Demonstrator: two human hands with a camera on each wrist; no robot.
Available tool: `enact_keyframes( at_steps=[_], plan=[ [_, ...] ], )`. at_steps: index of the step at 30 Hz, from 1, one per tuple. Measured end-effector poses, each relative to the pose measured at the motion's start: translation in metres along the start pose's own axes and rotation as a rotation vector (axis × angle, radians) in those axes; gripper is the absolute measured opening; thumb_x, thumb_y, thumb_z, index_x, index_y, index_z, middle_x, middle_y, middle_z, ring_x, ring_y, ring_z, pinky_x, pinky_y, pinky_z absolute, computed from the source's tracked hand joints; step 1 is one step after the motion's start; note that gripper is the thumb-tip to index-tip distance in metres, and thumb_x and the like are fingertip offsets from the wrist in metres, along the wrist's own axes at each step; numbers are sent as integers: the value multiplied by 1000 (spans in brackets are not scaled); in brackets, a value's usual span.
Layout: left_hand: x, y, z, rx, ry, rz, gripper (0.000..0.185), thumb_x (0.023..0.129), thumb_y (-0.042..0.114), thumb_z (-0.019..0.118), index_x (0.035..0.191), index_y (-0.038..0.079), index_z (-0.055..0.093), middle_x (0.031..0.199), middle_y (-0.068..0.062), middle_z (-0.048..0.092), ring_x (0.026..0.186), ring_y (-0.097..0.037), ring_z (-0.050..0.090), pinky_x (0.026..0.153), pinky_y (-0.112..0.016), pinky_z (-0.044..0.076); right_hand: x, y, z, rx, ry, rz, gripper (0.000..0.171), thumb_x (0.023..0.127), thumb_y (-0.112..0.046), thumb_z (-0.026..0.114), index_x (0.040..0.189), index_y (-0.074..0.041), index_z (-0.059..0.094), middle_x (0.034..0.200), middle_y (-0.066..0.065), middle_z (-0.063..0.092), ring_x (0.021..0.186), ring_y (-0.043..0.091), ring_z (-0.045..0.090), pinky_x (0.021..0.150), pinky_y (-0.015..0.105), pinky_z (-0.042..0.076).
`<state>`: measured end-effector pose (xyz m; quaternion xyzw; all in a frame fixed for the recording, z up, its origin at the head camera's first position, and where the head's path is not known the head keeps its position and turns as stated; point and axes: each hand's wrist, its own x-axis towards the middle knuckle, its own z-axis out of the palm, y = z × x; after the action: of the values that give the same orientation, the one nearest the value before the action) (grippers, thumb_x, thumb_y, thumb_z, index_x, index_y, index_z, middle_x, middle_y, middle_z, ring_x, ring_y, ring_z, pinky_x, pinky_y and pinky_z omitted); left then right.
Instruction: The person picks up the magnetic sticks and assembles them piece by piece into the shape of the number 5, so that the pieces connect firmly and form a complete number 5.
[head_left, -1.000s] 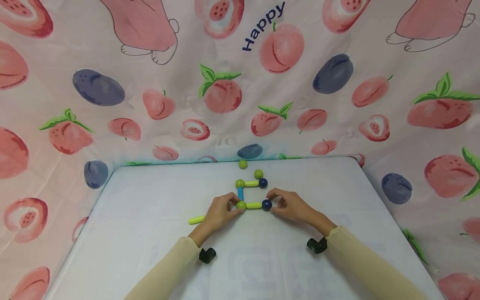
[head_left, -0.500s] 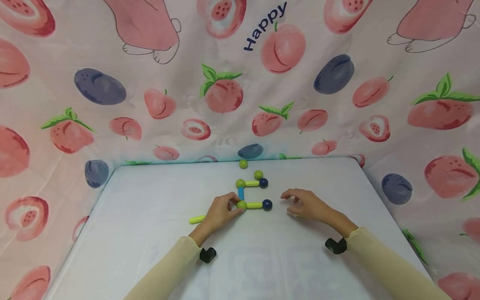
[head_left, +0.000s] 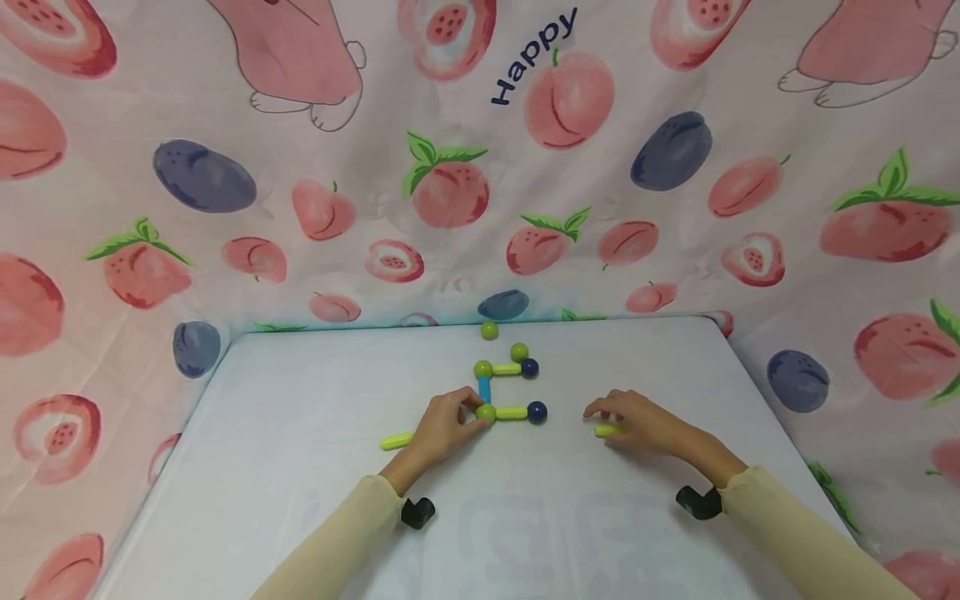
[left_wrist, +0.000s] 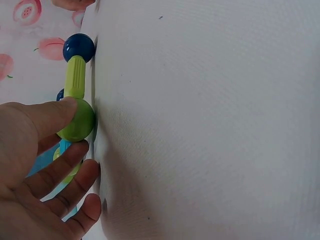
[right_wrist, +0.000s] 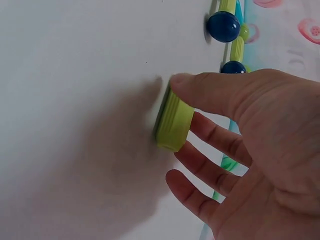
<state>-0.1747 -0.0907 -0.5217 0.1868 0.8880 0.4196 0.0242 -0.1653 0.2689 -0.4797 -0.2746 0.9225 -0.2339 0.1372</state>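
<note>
the right hand (head_left: 647, 423) has left the dark blue ball (head_left: 536, 412) at the end of the stick-and-ball frame and now pinches a loose yellow-green ribbed plastic stick (right_wrist: 173, 123) on the white tabletop (head_left: 300, 467), likely the next piece. the left hand (head_left: 444, 425) still pinches the green corner ball (left_wrist: 77, 120). the peach-print cloth (head_left: 112, 167) behind reads "happy".

Both arms: long, close-fitting pale beige sleeves to the wrist. Small black camera unit strapped under each wrist. Hands bare.
</note>
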Motion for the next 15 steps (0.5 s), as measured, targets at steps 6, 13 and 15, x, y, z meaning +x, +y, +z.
enact_keyframes(
  at_steps=[6,13,15],
  plan=[
    [0,-1,0,-3,0,3,21,91,15,80,109,13,71,100,2,72,79,-21,58,67,-27,44,-3,3,2,11,-10,17,34,90,-3,77,122,-15,72,97,-5,61,92,17,54,83,33,49],
    [0,-1,-1,-3,-11,2,22,91,17,80,111,13,71,102,2,72,79,-19,57,68,-26,45,-3,10,8,-30,18,-24,31,88,1,77,114,-17,74,94,-7,61,88,14,53,79,31,48],
    [0,-1,-1,-1,-11,-4,22,91,17,80,111,13,71,102,2,72,79,-18,57,68,-26,45,-3,11,9,-47,22,-37,31,88,1,78,113,-17,74,95,-8,61,87,13,53,79,31,48]
  ],
)
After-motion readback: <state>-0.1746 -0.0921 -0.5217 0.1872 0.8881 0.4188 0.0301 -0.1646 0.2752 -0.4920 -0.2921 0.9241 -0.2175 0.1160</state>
